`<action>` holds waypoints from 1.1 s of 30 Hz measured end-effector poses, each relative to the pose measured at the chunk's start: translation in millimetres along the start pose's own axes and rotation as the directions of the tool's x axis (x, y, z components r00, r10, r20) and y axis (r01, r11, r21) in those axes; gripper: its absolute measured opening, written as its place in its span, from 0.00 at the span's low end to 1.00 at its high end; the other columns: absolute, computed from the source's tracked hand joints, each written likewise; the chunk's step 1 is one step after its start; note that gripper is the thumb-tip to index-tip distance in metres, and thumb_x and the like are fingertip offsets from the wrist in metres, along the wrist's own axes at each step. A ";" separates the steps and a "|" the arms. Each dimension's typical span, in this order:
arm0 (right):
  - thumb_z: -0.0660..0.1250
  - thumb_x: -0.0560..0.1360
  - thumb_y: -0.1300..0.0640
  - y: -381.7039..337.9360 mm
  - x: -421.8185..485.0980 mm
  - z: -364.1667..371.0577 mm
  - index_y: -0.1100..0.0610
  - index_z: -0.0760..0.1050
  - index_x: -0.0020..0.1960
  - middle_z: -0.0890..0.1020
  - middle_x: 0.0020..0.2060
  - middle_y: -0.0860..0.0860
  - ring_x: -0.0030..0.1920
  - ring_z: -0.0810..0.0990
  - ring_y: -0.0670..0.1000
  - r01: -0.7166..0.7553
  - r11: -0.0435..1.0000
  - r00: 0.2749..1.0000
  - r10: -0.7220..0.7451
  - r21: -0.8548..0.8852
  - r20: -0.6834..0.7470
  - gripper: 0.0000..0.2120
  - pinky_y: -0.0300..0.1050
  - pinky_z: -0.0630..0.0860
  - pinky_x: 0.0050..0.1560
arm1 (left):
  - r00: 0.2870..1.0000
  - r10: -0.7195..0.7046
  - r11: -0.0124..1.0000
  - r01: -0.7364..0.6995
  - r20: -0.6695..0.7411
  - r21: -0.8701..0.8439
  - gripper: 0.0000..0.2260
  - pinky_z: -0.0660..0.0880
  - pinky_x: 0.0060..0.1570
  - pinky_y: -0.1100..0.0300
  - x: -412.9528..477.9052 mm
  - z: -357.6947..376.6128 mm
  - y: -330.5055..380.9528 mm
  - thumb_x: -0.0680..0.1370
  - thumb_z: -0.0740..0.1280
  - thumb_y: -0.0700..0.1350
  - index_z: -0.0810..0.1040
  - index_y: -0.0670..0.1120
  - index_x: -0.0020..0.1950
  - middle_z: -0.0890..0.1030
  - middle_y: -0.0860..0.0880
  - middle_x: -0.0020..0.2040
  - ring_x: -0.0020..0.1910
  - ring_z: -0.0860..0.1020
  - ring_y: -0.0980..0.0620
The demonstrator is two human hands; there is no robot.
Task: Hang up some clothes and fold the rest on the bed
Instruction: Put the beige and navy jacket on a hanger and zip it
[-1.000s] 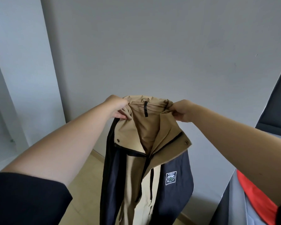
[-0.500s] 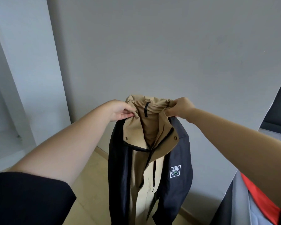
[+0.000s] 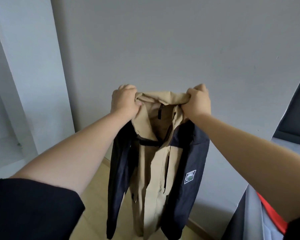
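The task looks to be at an early stage. The tan and navy jacket (image 3: 156,163) hangs at the centre of the frame before a grey wall (image 3: 180,49). The left hand (image 3: 124,101) and right hand (image 3: 198,101) each clench a bunch of its collar. No hanger or rail shows, so hanging is not yet done. A red cloth (image 3: 270,215) at the lower right likely remains to be handled.

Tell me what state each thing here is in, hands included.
jacket: held up by its collar, hanging down, neck spread open.
left hand: grips the collar's left end.
right hand: grips the collar's right end.
red cloth: lying at lower right, mostly hidden.
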State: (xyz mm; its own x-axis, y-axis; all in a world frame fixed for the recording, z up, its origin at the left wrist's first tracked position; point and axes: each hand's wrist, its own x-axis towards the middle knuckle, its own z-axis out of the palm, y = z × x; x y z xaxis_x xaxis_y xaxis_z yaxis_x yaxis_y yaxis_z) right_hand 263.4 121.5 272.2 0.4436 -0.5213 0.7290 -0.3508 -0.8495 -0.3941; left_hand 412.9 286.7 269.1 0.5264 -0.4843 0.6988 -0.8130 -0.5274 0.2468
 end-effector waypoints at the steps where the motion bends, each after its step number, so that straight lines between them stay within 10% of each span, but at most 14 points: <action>1: 0.60 0.67 0.67 1.1 2.1 -2.2 0.61 0.68 0.38 0.70 0.46 0.55 0.42 0.69 0.55 0.029 0.998 0.996 -0.025 0.050 -0.080 0.03 0.46 0.67 0.39 | 0.990 0.018 0.996 -0.030 -0.141 -0.088 0.10 0.69 0.49 0.53 -5.1 1.8 2.0 0.74 0.69 0.43 0.76 0.39 0.51 0.79 0.43 0.51 0.52 0.75 0.43; 6: 0.58 0.67 0.68 20.8 4.9 -11.8 0.58 0.65 0.36 0.73 0.36 0.55 0.39 0.72 0.59 0.012 0.955 0.953 0.079 -0.296 0.293 0.07 0.45 0.66 0.37 | 0.983 0.126 0.990 -0.133 0.133 0.042 0.07 0.63 0.34 0.56 -18.8 12.7 8.0 0.73 0.65 0.40 0.67 0.46 0.47 0.74 0.46 0.38 0.38 0.74 0.41; 18: 0.55 0.67 0.69 3.1 27.5 -119.7 0.58 0.61 0.39 0.65 0.29 0.52 0.35 0.67 0.58 -0.006 0.932 0.992 -0.041 -0.363 -0.122 0.07 0.46 0.58 0.32 | 0.997 0.076 0.992 -0.078 -0.030 -0.095 0.04 0.66 0.38 0.54 22.0 -45.4 90.7 0.78 0.62 0.41 0.67 0.47 0.49 0.76 0.43 0.43 0.44 0.76 0.39; 33: 0.55 0.69 0.70 10.1 20.0 -354.1 0.56 0.61 0.42 0.67 0.37 0.54 0.35 0.66 0.58 -0.158 0.866 0.808 -0.163 -0.474 -0.567 0.10 0.46 0.55 0.33 | 0.883 0.262 0.883 -0.382 -0.390 -0.272 0.06 0.64 0.35 0.55 33.1 -144.2 281.5 0.73 0.62 0.38 0.68 0.46 0.48 0.74 0.48 0.37 0.36 0.72 0.42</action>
State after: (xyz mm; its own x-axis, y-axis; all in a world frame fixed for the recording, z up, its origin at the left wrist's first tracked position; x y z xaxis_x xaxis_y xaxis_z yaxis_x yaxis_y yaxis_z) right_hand -23.4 131.2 480.9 -0.0519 -0.2370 0.9701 -0.7647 -0.6154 -0.1912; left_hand 165.5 222.8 458.5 0.1549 -0.2935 0.9433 -0.9868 -0.0910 0.1337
